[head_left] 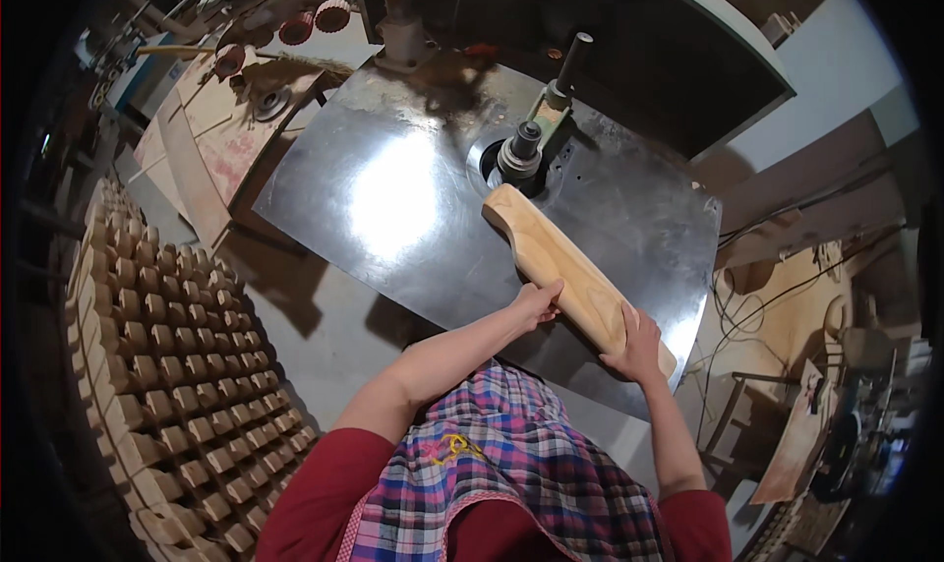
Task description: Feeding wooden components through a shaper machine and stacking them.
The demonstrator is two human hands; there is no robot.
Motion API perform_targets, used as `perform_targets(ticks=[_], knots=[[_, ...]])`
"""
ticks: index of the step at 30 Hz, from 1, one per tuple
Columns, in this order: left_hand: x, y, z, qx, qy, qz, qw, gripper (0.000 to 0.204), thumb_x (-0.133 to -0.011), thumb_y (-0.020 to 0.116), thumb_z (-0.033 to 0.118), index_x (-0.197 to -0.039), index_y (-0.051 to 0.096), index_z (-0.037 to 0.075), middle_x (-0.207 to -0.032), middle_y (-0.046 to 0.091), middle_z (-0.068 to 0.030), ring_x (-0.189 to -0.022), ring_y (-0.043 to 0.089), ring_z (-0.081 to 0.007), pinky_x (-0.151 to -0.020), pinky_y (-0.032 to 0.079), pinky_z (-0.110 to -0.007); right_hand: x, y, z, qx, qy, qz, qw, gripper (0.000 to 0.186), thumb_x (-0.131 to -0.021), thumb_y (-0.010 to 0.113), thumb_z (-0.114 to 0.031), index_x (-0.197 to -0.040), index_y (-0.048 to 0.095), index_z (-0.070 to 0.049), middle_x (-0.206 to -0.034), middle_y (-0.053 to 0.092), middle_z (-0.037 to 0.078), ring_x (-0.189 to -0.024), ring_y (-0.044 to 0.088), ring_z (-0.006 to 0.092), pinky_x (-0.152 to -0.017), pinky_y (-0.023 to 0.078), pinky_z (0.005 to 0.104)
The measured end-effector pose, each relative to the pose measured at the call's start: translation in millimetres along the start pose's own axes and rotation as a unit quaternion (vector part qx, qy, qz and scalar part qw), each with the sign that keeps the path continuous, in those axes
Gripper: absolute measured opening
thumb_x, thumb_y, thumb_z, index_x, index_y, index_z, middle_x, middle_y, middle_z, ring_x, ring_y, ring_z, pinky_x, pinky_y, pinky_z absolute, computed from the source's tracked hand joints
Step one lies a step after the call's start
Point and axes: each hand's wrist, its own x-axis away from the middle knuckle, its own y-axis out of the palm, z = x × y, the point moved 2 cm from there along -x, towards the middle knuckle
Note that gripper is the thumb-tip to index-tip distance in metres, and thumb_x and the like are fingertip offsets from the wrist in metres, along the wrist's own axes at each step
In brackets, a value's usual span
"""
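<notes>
A long, thick piece of pale wood [575,279] with a curved, hooked far end lies slantwise over the shiny metal machine table [324,203]. My left hand [536,304] grips its near-left edge around the middle, thumb on top. Closer to the near right end, my right hand [637,346] is closed over the piece, with fingers across its top. The far end of the wood is at the upright spindle [524,149], which stands in a round opening in the table. Whether the two touch cannot be made out.
A metal arm with a dark rod [570,65] stands behind the spindle. Stacked wooden pieces [187,365] fill the left side. A wooden side table [202,144] with loose parts stands at the far left. Cables [733,311] hang at the right; a dark panel [629,41] rises behind.
</notes>
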Motion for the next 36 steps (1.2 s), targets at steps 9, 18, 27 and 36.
perform_targets(ticks=[9,18,27,36], knots=[[-34,9,18,0.036,0.037,0.021,0.998,0.033,-0.089,0.061,0.017,-0.111,0.052,-0.005,-0.095,0.057,-0.0147,-0.085,0.057,-0.0243,-0.076,0.047,-0.031,-28,13,1,-0.004,-0.008,0.051,0.999,0.104,-0.050,0.079,-0.033,-0.142,0.034,-0.017,-0.127,0.036,0.021,-0.104,0.040,0.0368,-0.094,0.030,0.0441],[-65,-2,52,0.057,0.051,0.033,0.997,0.035,-0.088,0.061,0.014,-0.114,0.050,-0.007,-0.101,0.057,-0.0171,-0.089,0.059,-0.0261,-0.080,0.049,-0.034,-70,13,-17,-0.011,-0.024,0.057,0.998,0.101,-0.052,0.078,-0.032,-0.142,0.035,-0.018,-0.126,0.037,0.020,-0.104,0.040,0.0365,-0.094,0.030,0.0457],[-93,-21,94,0.051,0.054,0.028,0.997,0.037,-0.088,0.061,0.011,-0.117,0.048,-0.008,-0.106,0.057,-0.0193,-0.093,0.060,-0.0278,-0.084,0.051,-0.038,-107,34,-89,-0.059,-0.010,0.236,0.970,0.055,-0.065,0.073,-0.024,-0.113,0.055,-0.005,-0.111,0.053,0.019,-0.087,0.051,0.0323,-0.082,0.042,0.0423],[-105,-132,167,0.153,0.152,0.050,0.975,0.033,-0.090,0.058,0.010,-0.117,0.049,-0.007,-0.107,0.057,-0.0195,-0.094,0.061,-0.0285,-0.079,0.055,-0.039,-194,89,-168,-0.779,0.385,-0.122,0.479,0.067,-0.086,0.048,-0.062,-0.100,0.055,0.003,-0.086,0.061,0.014,-0.064,0.052,0.0187,-0.055,0.044,0.0290]])
